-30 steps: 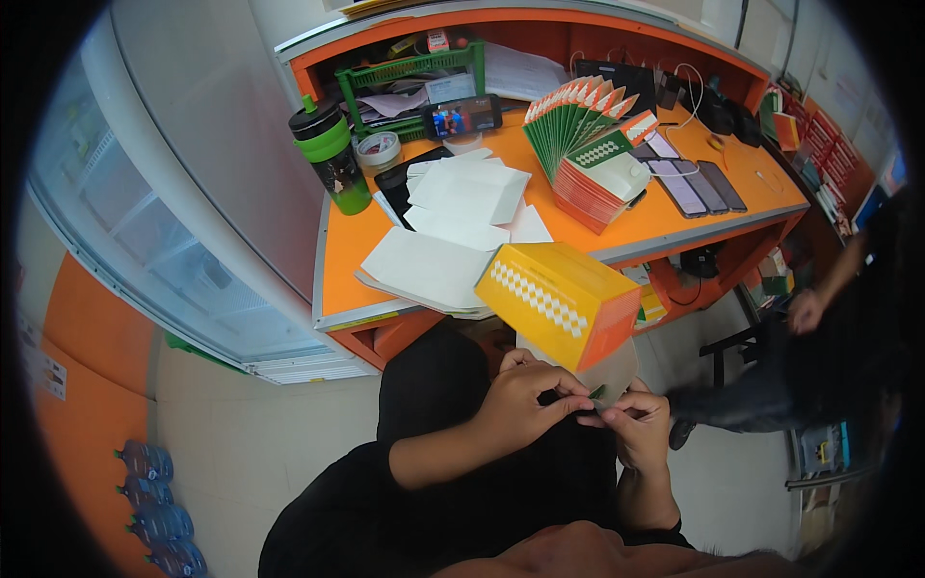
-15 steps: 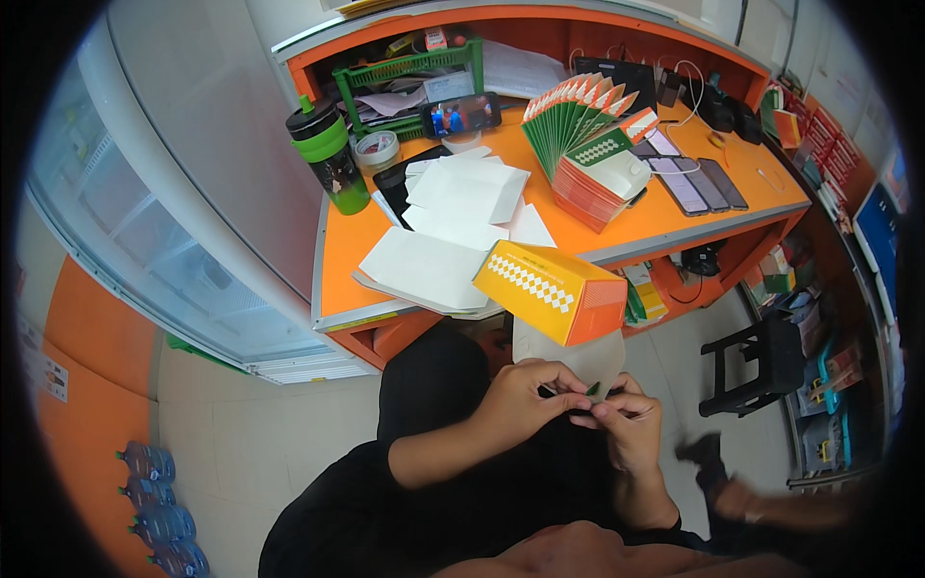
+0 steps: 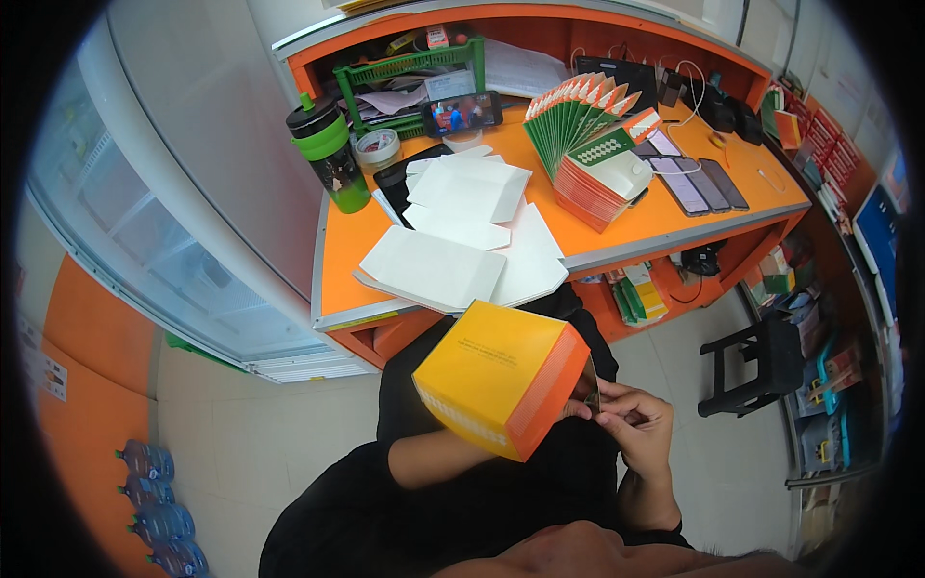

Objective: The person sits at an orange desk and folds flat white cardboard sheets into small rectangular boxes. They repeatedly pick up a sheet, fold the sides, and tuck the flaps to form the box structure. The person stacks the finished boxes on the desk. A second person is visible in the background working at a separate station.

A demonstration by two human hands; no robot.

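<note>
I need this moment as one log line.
left hand: mostly hidden behind yellow-orange box | right hand: at box's right end | table: white cardboard

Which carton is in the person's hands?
The yellow-and-orange carton, with left and right hands at its right end; the green-and-orange stack and white blanks lie on the desk.

Black top, short black sleeves, black legwear

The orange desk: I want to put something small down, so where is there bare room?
On the desk: left front, between green tumbler, white cardboard and desk edge; right front, between fanned cartons, phones and front edge. Crowded: back left, around the green basket.
</note>
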